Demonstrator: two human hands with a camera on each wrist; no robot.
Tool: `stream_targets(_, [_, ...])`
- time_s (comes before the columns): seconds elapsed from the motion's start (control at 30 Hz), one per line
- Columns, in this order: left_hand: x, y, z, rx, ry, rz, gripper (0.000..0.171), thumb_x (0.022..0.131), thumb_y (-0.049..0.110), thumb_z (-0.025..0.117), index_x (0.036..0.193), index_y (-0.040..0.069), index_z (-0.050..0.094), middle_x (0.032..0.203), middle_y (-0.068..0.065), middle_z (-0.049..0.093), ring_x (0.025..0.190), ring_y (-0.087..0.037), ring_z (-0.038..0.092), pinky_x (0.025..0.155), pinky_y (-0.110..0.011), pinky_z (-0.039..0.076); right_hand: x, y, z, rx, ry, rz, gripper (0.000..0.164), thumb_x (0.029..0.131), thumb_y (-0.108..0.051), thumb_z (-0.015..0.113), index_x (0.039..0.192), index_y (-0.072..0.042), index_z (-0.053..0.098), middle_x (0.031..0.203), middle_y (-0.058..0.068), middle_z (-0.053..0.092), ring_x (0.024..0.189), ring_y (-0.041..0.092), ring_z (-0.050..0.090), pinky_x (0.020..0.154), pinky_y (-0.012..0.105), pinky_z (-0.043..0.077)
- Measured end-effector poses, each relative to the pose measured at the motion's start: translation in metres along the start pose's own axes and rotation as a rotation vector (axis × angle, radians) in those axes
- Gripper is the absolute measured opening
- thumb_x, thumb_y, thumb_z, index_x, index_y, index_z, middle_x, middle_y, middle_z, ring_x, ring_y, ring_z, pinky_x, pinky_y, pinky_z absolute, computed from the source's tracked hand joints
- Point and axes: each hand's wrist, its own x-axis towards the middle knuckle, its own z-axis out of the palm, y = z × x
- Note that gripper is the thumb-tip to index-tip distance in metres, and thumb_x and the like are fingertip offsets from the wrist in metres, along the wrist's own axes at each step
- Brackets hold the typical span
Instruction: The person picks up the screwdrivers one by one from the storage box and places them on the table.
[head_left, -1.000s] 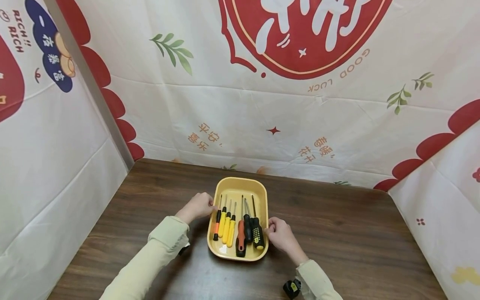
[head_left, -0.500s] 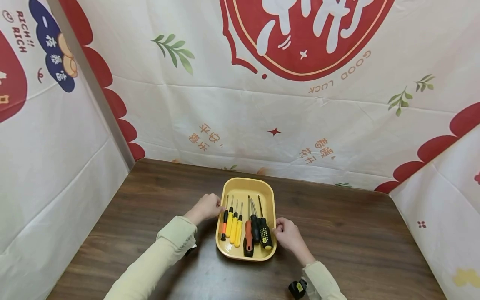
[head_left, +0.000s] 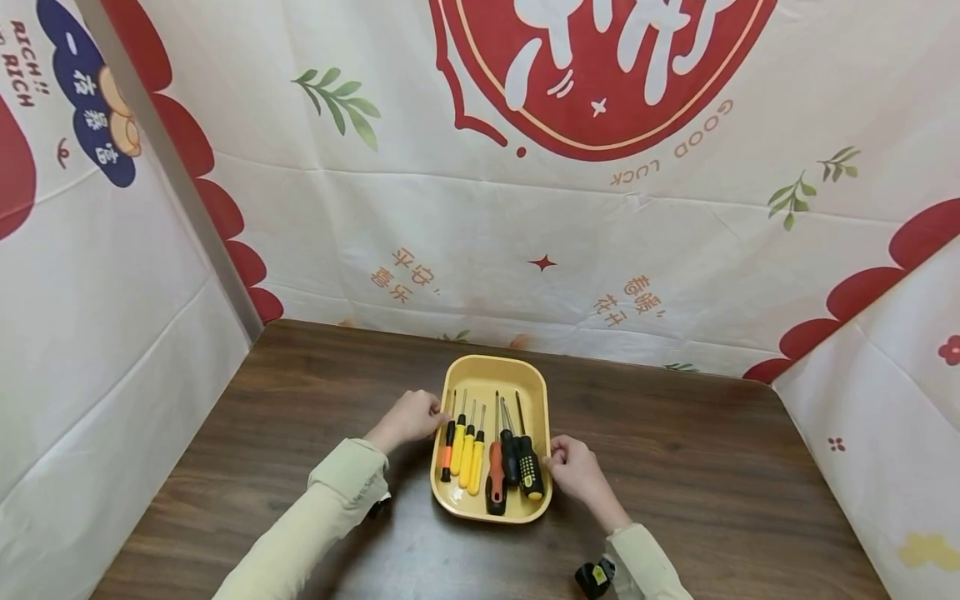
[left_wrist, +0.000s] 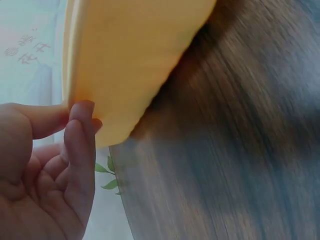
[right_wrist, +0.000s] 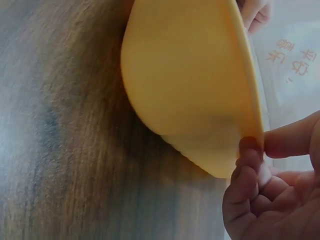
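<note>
Tray (head_left: 537, 392) sits a bit further toward 3 o'clock than a second ago, both hands still on it. Left hand (head_left: 411, 416) pinches the 9 o'clock rim, right hand (head_left: 572, 467) pinches the 3 o'clock rim, thumb and fingers curled over the edge. Tray rests mid-table (head_left: 712, 467). Risk: thin pinch grips may slip; any tilt would roll the loose screwdrivers (head_left: 491, 454) out.

Both forearms, in pale green sleeves, reach forward and angle inward. The left hand (head_left: 408, 417) has its fingers curled, thumb and forefinger closed in a pinch. The right hand (head_left: 573, 471) mirrors it, fingers curled with thumb pressed against the forefinger tip.
</note>
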Motion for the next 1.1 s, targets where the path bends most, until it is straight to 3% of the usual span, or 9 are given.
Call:
stream_targets(0.3, [-0.0026,0.0056,-0.0032,-0.029,-0.032,-0.037,0.025,0.086,0.014,0.061,0.063,0.005,0.058,0.053,-0.003,0.058,0.046,-0.010,0.051,0.047,-0.021,0.038,-0.0008,0.0013,0.0000,0.010,-0.005,0.010,0.010,0.078,0.000,0.058,0.087,0.005,0.058,0.058,-0.002,0.043,0.051,0.010,0.041,0.048,0.022,0.032])
stream_targets(0.57, [-0.0008,0.0058,-0.0078,-0.014,-0.034,-0.101,0.033,0.084,0.018,0.064,0.054,0.008,0.053,0.050,-0.005,0.058,0.042,-0.009,0.041,0.045,-0.020,0.030,0.0009,-0.0003,0.0037,0.006,0.012,-0.011,0.009,0.078,0.000,0.058,0.086,0.005,0.059,0.056,-0.003,0.041,0.050,0.009,0.040,0.048,0.021,0.032])
stream_targets(0.73, [-0.0011,0.0052,-0.0080,-0.058,-0.056,-0.133,0.031,0.085,0.018,0.063,0.058,0.009,0.051,0.053,-0.005,0.058,0.047,-0.014,0.050,0.047,-0.021,0.035,0.0019,-0.0003,0.0036,0.029,-0.003,0.015,0.011,0.079,0.000,0.058,0.088,0.007,0.059,0.055,-0.002,0.041,0.050,0.010,0.040,0.047,0.022,0.032])
stream_targets(0.93, [0.0014,0.0054,-0.0067,-0.193,-0.119,-0.207,0.024,0.087,0.017,0.061,0.068,0.005,0.053,0.059,-0.003,0.057,0.053,-0.014,0.057,0.057,-0.030,0.050,0.0027,-0.0003,-0.0013,0.011,0.001,0.032,0.009,0.078,-0.001,0.059,0.085,0.004,0.059,0.057,-0.001,0.042,0.051,0.011,0.040,0.049,0.023,0.032])
stream_targets(1.1, [0.0009,0.0032,-0.0080,-0.184,-0.129,-0.234,0.023,0.086,0.016,0.062,0.068,0.005,0.054,0.057,-0.004,0.057,0.052,-0.014,0.056,0.058,-0.031,0.050,0.0042,-0.0014,0.0007,0.019,-0.028,0.042,0.011,0.078,-0.002,0.060,0.087,0.005,0.059,0.057,-0.001,0.042,0.051,0.011,0.040,0.050,0.024,0.033])
